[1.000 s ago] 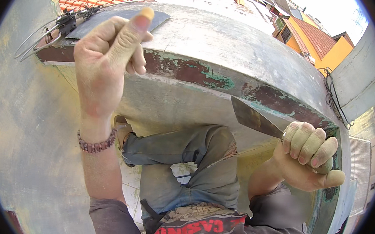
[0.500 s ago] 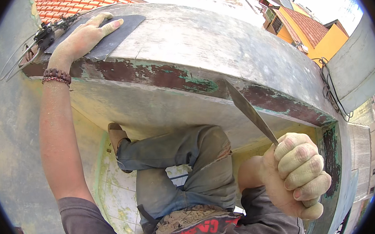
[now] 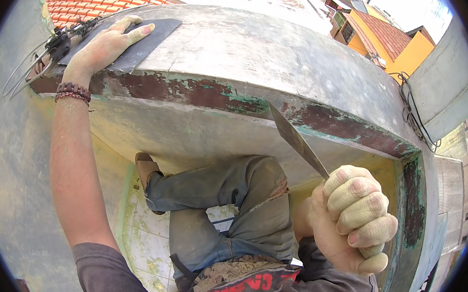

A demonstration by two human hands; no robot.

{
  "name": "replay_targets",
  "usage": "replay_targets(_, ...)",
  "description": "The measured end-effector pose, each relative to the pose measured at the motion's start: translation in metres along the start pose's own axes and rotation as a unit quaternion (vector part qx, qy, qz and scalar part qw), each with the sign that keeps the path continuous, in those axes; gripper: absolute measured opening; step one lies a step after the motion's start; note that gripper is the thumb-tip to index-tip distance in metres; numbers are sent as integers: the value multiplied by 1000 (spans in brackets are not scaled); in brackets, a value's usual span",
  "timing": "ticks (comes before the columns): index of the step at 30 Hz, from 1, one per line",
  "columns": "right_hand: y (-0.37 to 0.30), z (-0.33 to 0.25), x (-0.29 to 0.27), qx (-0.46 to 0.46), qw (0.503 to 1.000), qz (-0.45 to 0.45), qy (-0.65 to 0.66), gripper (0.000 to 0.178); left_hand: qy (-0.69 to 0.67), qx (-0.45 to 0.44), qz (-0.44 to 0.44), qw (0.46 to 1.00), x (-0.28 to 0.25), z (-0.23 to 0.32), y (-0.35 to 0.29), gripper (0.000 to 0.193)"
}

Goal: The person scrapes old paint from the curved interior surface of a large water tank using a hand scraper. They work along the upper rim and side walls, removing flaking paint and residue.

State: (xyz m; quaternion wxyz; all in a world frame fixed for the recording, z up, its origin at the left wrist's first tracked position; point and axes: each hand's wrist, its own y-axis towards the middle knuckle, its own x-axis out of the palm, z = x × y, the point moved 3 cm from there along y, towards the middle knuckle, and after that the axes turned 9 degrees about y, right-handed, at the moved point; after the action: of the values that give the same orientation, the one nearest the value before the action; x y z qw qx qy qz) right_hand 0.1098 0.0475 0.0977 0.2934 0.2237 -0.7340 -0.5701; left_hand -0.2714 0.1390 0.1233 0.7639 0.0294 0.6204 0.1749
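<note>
My left hand point(image 3: 108, 45) lies on a thin dark grey sheet point(image 3: 157, 36) on top of the wall ledge, its fingers stretched out and the thumb apart. The sheet looks flat and stiff; part of it is hidden under the hand. In a closed fist, my right hand point(image 3: 353, 216) grips a scraper point(image 3: 299, 140) whose handle is hidden. Its metal blade points up and left, overlapping the ledge's front edge in the picture; whether it touches cannot be told. That edge point(image 3: 195, 92) carries dark brown paint, peeled in places to green. Pale dust coats both hands.
Black clamps with cables point(image 3: 57, 43) sit by the ledge's left end. A loop of dark cable point(image 3: 413, 109) hangs at its right end. Below are my bent legs in jeans point(image 3: 210, 190) and a tiled floor point(image 3: 143, 244). Roofs and an orange building point(image 3: 414, 52) stand beyond.
My right hand has shifted left with the scraper, bringing the blade tip left along the ledge's edge. My left hand and the sheet stay nearly in place.
</note>
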Motion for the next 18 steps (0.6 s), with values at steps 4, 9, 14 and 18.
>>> replay_targets(4, 1, 5, 2, 7, 1000, -13, 4, 37, -6, -10, -6, 1000, -1, 1, 0, 71)
replay_targets(9, 1, 6, 1, 0, 1000, -17, -14, 39, -13, -12, -13, 1000, -1, -1, 1, 72)
replay_targets(14, 6, -13, -1, 20, 999, -9, 27, 34, -16, -21, -15, 1000, 0, 2, 0, 72)
replay_targets(18, 0, 9, -1, -15, 1000, 13, -21, 40, -18, -20, -17, 999, -4, 3, -2, 72)
